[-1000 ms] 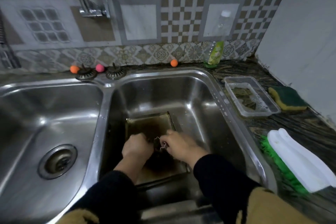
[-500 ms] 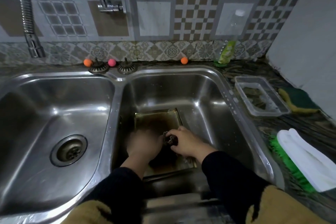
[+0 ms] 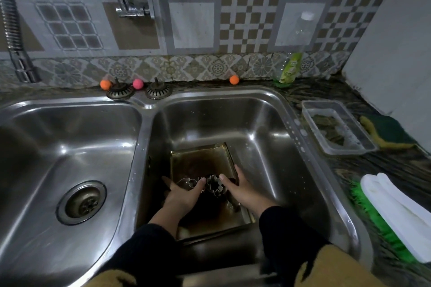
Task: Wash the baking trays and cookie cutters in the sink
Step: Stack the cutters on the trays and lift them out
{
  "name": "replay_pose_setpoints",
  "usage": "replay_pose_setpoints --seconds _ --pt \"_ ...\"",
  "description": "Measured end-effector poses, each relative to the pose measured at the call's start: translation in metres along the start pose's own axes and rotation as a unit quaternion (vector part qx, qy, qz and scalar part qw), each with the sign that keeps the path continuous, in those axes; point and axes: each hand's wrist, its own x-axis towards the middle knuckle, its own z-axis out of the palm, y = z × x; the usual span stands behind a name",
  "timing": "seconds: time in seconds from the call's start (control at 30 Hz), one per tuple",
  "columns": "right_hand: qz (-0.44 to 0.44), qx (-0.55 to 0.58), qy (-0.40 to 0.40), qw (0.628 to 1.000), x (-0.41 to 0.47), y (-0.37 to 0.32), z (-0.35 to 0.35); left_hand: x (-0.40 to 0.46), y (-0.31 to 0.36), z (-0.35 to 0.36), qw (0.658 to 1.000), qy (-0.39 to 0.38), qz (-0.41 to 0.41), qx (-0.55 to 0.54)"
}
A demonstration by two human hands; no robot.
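Note:
A dark, stained square baking tray lies in the right basin of the steel sink. Over its middle, my left hand is palm-up with fingers spread, a round or heart-shaped metal cookie cutter resting on it. A flower-shaped metal cutter sits between the two hands, touching my left fingertips. My right hand is beside it, fingers extended flat toward the tray's right rim. Whether the right hand touches the flower cutter I cannot tell.
The left basin has a drain. A faucet hangs on the tiled wall. Two strainers and small balls line the back ledge. A soap bottle, clear tub, sponge and green brush lie on the right counter.
Both hands have opened up from closed fists around a cutter. The cutters now lie exposed on and between the open hands. The camera has tilted up slightly.

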Motion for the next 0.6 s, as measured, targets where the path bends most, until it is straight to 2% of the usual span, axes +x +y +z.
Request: replay_pose_setpoints --seconds 0.13,0.33,0.43,0.6 --pt "-0.023 0.017 -0.007 1.000 0.000 -0.001 0.003 0.000 0.001 0.000 1.000 -0.021 0.003 0.011" --pt "-0.057 0.031 0.025 0.998 0.003 0.000 -0.005 0.006 0.002 -0.002 0.998 -0.024 0.017 -0.061" --pt "-0.084 0.013 0.012 0.996 0.004 0.001 -0.005 0.004 0.000 -0.001 0.996 -0.019 0.026 -0.078" --pt "-0.136 -0.024 0.069 0.988 -0.001 -0.004 -0.009 -0.005 0.005 -0.008 0.990 -0.020 0.092 -0.107"
